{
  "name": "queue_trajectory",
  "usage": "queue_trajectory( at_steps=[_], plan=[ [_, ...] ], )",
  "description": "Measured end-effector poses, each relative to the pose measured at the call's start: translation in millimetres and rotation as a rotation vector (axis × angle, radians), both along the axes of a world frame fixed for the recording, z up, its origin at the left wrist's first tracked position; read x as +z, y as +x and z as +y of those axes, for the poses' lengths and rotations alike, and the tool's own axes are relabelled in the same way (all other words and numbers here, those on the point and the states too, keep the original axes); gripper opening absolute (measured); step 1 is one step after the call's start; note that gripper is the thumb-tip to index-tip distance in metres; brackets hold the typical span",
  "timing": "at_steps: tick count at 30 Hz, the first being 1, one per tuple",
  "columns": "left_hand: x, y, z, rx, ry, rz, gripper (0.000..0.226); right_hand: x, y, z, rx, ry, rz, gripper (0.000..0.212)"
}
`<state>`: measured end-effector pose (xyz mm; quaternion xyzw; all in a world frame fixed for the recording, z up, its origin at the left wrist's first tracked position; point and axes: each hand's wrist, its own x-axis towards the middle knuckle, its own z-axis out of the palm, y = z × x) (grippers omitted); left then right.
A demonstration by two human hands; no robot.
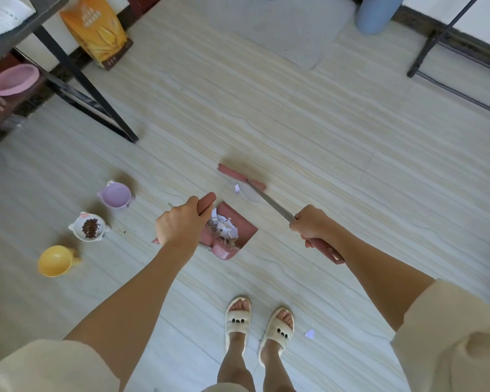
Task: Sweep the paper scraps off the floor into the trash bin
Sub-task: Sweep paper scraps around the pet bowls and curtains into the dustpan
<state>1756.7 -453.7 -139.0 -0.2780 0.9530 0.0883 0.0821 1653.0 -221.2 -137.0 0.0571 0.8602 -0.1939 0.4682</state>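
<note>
Lettering on the orange pet-food bag (96,29) far beyond the left hand (178,222) is too blurred to read. That hand grips the handle of the dusty-pink plastic dustpan (246,224), partly hiding the white paper scraps (224,226) heaped inside it. Right hand (311,224) grips the metal-shafted pink broom (241,175), its head on the floor beyond one loose scrap (237,188).

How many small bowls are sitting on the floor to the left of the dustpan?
3. A lilac bowl lies farthest from the person, a white bowl holding brown pellets is in the middle, and a yellow bowl is nearest. None looks hidden.
</note>
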Motion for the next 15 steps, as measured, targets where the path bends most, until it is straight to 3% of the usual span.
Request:
queue_trajectory(
  at_steps=[8,15],
  plan=[
    [0,9,-13,0.090,-0.006,0.014,0.045,-11,20,-5,0.222,0.103,-0.039,0.023],
    [7,3,-4,0.074,0.016,-0.016,0.047,28,35,26,0.051,-0.037,-0.170,0.010]
  ],
)
